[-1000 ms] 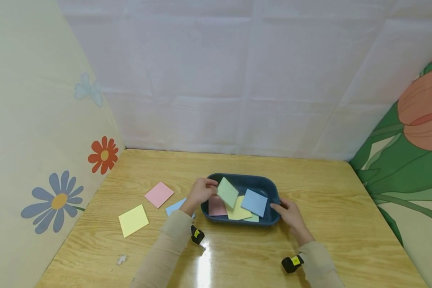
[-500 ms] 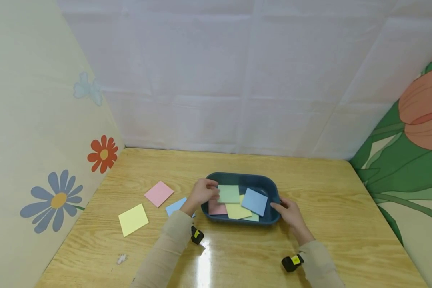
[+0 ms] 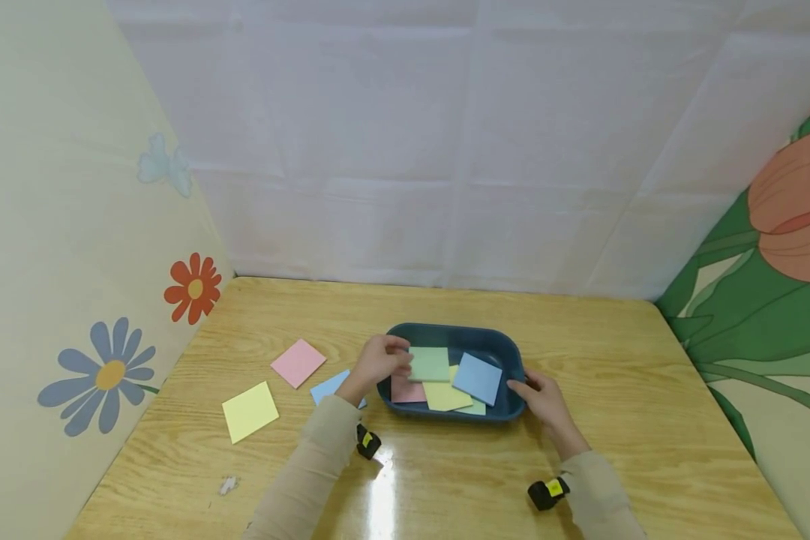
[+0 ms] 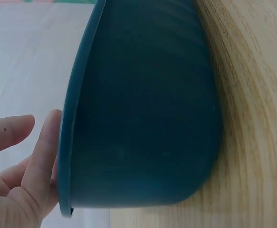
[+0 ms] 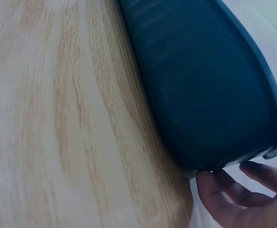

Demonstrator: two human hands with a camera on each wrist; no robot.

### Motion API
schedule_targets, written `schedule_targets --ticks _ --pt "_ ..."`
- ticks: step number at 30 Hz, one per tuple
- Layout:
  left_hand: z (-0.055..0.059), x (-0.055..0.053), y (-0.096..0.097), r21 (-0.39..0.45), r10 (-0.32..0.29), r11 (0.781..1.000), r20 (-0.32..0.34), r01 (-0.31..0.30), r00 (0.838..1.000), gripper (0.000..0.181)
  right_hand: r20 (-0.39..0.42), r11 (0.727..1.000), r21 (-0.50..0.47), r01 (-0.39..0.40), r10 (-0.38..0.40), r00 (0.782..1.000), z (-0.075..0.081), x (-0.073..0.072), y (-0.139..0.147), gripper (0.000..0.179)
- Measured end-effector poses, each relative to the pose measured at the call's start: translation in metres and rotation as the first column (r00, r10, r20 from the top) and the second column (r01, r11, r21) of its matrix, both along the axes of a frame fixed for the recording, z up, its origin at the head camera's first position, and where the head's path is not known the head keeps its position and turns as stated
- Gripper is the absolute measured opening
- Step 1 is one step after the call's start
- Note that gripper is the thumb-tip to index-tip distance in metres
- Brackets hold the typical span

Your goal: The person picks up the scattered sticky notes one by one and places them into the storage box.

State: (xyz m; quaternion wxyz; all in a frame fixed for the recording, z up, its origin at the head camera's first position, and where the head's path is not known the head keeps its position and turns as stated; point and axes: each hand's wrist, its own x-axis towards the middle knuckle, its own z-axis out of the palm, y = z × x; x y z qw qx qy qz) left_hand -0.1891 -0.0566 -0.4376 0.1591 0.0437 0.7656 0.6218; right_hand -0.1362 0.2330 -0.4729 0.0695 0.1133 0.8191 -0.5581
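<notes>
A dark blue oblong tub [image 3: 459, 415] stands on the wooden table. Inside lie square sticky-note pads: a green pad [image 3: 429, 364], a pink pad [image 3: 407, 390], a yellow pad [image 3: 447, 394] and a blue pad [image 3: 477, 379], with another pale green corner beneath. My left hand [image 3: 382, 358] is over the tub's left end, its fingertips beside the green pad; in the left wrist view its fingers [image 4: 42, 156] are apart and pinch nothing. With thumb at the rim and fingers [image 5: 214, 199] curled against the outer wall, my right hand [image 3: 543, 401] grips the tub's right end.
Left of the tub, a pink pad [image 3: 298, 364], a yellow pad [image 3: 250, 412] and a blue pad [image 3: 329, 385], partly hidden by my left arm, lie on the table [image 3: 621, 390]. A small whitish mark [image 3: 228, 485] shows near the front left. A white cloth [image 3: 405, 150] hangs behind.
The green pad, tilted up at my left fingertips one second ago, has dropped flat onto the other pads in the tub. My left hand has let go of it; the right hand stays put.
</notes>
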Motion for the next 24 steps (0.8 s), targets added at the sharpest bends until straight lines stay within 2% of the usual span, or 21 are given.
schedule_targets --ticks 6,11,18,21,24 --pt "0.002 0.002 -0.003 0.024 -0.019 1.0 -0.027 0.02 0.999 0.033 0.009 1.0 -0.007 0.005 -0.005 1.0 0.0 0.0 0.0 0.045" --pt "0.004 0.003 -0.005 0.028 -0.006 1.0 -0.035 0.007 0.999 0.031 0.013 1.0 -0.007 0.0 0.0 1.0 0.0 0.0 0.0 0.045" --pt "0.009 0.005 -0.007 0.017 0.023 1.0 -0.026 -0.023 0.999 0.031 0.01 1.0 -0.009 -0.002 0.002 1.0 0.0 0.0 0.001 0.045" --pt "0.013 0.007 -0.008 0.022 0.014 1.0 -0.03 -0.013 0.999 0.03 0.006 1.0 -0.007 -0.008 0.008 1.0 0.0 0.0 0.001 0.045" --pt "0.013 0.006 -0.01 0.041 0.004 0.999 -0.024 -0.003 1.0 0.031 0.002 1.0 -0.006 -0.017 0.017 1.0 -0.001 0.0 0.002 0.046"
